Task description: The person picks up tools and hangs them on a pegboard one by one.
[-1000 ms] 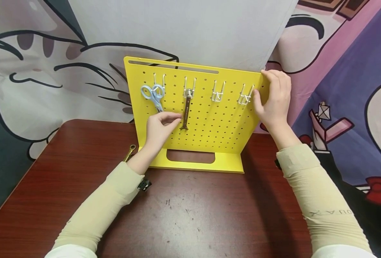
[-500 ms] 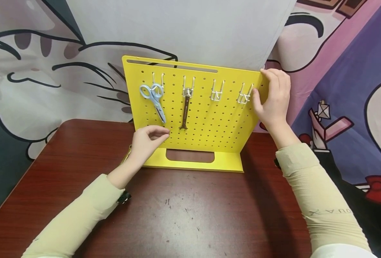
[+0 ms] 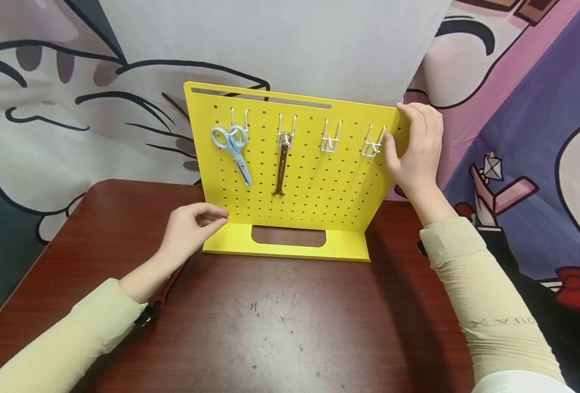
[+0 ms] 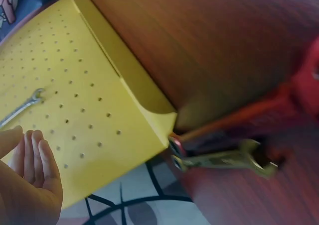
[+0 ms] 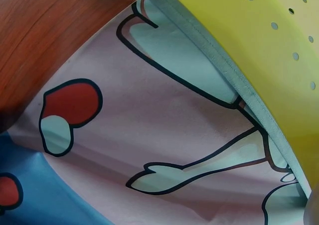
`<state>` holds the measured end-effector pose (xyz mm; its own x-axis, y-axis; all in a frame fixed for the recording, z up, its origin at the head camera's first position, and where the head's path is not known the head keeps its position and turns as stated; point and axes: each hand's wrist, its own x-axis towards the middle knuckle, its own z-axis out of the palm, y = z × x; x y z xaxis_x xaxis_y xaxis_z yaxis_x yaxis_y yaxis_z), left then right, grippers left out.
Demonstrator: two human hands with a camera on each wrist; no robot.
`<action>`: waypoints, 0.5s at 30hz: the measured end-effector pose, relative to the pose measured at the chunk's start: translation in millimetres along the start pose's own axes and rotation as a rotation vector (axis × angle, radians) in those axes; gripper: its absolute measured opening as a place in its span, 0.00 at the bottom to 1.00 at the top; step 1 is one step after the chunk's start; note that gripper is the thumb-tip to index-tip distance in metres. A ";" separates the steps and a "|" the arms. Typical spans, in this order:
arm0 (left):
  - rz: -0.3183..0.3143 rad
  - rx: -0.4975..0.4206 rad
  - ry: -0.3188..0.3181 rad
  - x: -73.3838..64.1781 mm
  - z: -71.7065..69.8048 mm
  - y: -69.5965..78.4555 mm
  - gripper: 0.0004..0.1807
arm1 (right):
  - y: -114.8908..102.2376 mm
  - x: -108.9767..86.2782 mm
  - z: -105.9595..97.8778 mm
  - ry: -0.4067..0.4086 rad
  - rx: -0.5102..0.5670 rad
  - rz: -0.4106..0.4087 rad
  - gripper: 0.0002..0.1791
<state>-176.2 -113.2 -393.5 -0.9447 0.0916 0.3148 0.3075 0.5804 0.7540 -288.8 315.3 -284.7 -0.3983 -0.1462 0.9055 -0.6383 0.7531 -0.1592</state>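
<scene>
My right hand (image 3: 420, 147) grips the upper right edge of a yellow pegboard (image 3: 319, 185), its thumb at the front face. Low beside the board's left edge, my left hand (image 3: 191, 229) is held with thumb and fingers loosely bent and nothing between them. Light blue scissors (image 3: 239, 158) hang from the leftmost white hook. On the hook beside them hangs a wrench (image 3: 282, 169), head up. A gold wrench (image 4: 224, 159) lies on the table by the board's base in the left wrist view; the left hand and forearm hide it in the head view.
Two more white hooks (image 3: 329, 143) on the right carry nothing. A red tool (image 3: 161, 297) lies partly under the left wrist, blurred in the left wrist view. The dark red table (image 3: 280, 322) meets a printed cloth (image 3: 137, 131) at the back.
My left hand has moved from beside the hanging scissors and wrench down and to the left, uncovering the scissors' blades. The right hand keeps its grip on the board.
</scene>
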 end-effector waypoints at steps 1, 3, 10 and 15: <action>-0.001 0.006 -0.002 -1.4 -2.4 -1.9 0.08 | 0.0 0.0 -0.2 0.000 -0.001 0.000 0.27; -0.007 0.018 -0.007 -3.9 -7.1 -6.0 0.08 | 0.0 -0.1 -0.3 -0.001 -0.003 0.002 0.27; -0.064 0.064 -0.062 -14.6 -23.0 -19.9 0.10 | -0.1 -0.7 0.3 -0.002 0.001 0.003 0.27; -0.091 0.116 -0.082 -21.1 -30.1 -31.7 0.10 | -0.3 -0.5 0.3 -0.003 -0.004 0.001 0.27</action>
<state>-162.6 -157.8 -406.6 -0.9757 0.0975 0.1963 0.2095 0.6787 0.7039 -288.6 315.0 -285.3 -0.4008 -0.1477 0.9042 -0.6357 0.7555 -0.1584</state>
